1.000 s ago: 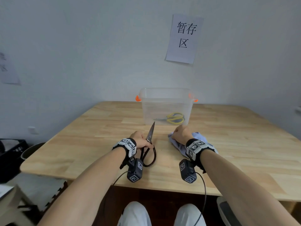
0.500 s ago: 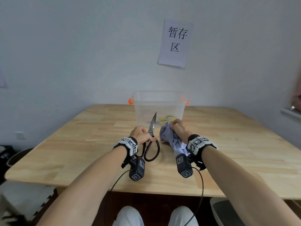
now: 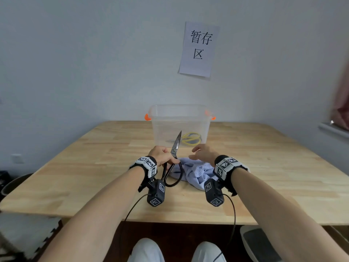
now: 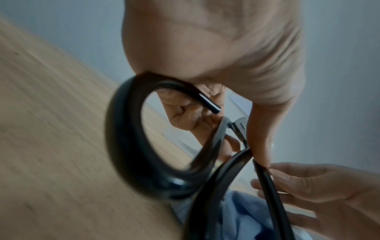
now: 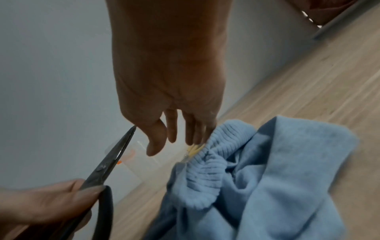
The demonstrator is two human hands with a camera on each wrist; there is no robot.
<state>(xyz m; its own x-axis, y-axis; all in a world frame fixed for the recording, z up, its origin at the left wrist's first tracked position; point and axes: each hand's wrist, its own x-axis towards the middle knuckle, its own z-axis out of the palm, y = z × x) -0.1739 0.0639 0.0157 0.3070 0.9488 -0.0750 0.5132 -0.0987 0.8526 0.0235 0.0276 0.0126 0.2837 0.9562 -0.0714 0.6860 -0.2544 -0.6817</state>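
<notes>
At the near edge of the wooden table (image 3: pixel 94 167), above our white-trousered knees (image 3: pixel 149 250), we work with a small black camera strapped under each wrist (image 3: pixel 156 193). Our left hand (image 3: pixel 161 155) grips a pair of black scissors (image 3: pixel 174 149) just below the pivot, fingers and thumb curled round the tops of the handles. The big handle loops hang down towards us over the left edge of a crumpled light-blue cloth (image 3: pixel 195 172). The worn blades, nearly together, point up and away. The cloth lies on the table between our wrists, with its ribbed edge bunched on the far side. Our right hand (image 3: pixel 204 153) hangs just over that edge with fingers loose and spread, holding nothing; we cannot tell whether the fingertips touch the ribbing. Beyond the hands a clear plastic bin (image 3: pixel 179 118) with orange latches stands near the table's far edge, and a pair of yellow-handled scissors (image 3: pixel 190 138) lies inside it. Above the bin, a sheet of paper (image 3: pixel 198 69) with three handwritten characters is stuck to the pale wall (image 3: pixel 94 63).
</notes>
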